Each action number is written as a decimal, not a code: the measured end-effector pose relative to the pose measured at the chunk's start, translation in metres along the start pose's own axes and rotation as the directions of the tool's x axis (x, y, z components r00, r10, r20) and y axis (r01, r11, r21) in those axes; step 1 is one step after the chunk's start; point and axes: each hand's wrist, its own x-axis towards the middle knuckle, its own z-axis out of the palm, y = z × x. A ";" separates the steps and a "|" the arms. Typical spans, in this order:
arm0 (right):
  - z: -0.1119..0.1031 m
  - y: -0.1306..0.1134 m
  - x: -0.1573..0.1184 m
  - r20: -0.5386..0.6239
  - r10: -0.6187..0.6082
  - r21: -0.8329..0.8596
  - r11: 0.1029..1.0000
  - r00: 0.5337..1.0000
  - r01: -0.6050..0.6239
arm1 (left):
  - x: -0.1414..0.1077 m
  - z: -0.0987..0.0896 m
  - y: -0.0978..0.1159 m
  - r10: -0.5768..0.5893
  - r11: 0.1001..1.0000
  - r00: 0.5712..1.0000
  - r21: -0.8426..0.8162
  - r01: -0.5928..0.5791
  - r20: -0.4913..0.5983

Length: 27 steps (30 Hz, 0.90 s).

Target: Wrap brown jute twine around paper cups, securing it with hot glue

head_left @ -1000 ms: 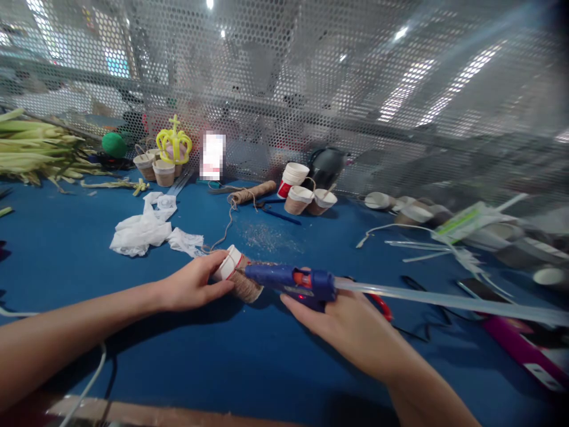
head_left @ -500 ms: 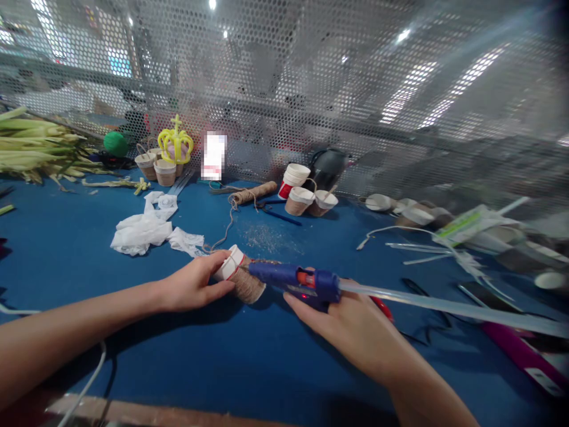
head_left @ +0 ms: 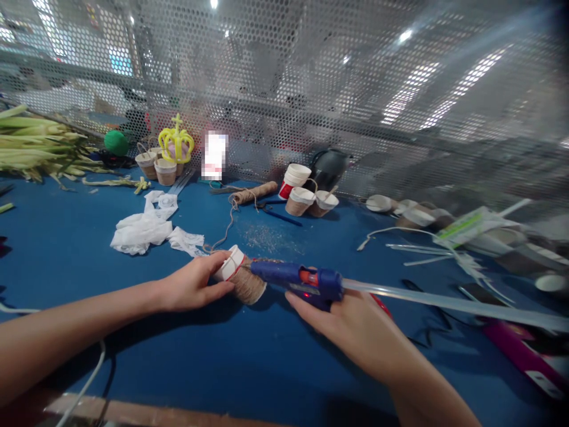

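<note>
My left hand (head_left: pixel 195 281) grips a paper cup (head_left: pixel 248 283) by its white rim end, thumb on the near side. The cup lies tilted on its side, and brown twine wraps much of its wall below a red line. In my right hand (head_left: pixel 351 326) is a blue hot glue gun (head_left: pixel 297 279), with a long clear glue stick (head_left: pixel 413 298) sticking out of its back. The gun's nozzle meets or nearly meets the twine on the cup. A red light glows on the gun's side. Twine trails from the cup toward a twine roll (head_left: pixel 255 193).
White crumpled lace (head_left: pixel 142 231) lies to the left. Several twine-covered cups (head_left: pixel 300 201) stand behind, near a yellow crown (head_left: pixel 176 142). A purple box (head_left: pixel 520 356), black cord and glue sticks (head_left: pixel 418 248) lie right. Perforated metal mesh (head_left: pixel 267 77) walls the back.
The glue gun and my right hand have shifted very slightly to the right. My left hand and the cup stay nearly where they were.
</note>
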 end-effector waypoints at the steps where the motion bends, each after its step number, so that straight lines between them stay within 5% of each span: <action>1: 0.000 0.000 0.000 -0.001 0.001 -0.010 1.000 1.000 -0.001 | 0.000 0.000 0.000 0.000 1.000 1.000 0.005 0.000 -0.001; 14: -0.002 0.003 0.004 0.032 -0.115 0.000 0.993 0.993 0.115 | 0.000 -0.001 -0.001 -0.007 1.000 1.000 -0.029 0.008 0.016; 27: 0.001 -0.002 0.000 0.014 0.000 0.050 0.999 1.000 -0.001 | 0.000 -0.002 0.000 0.031 0.999 0.999 0.012 -0.031 0.009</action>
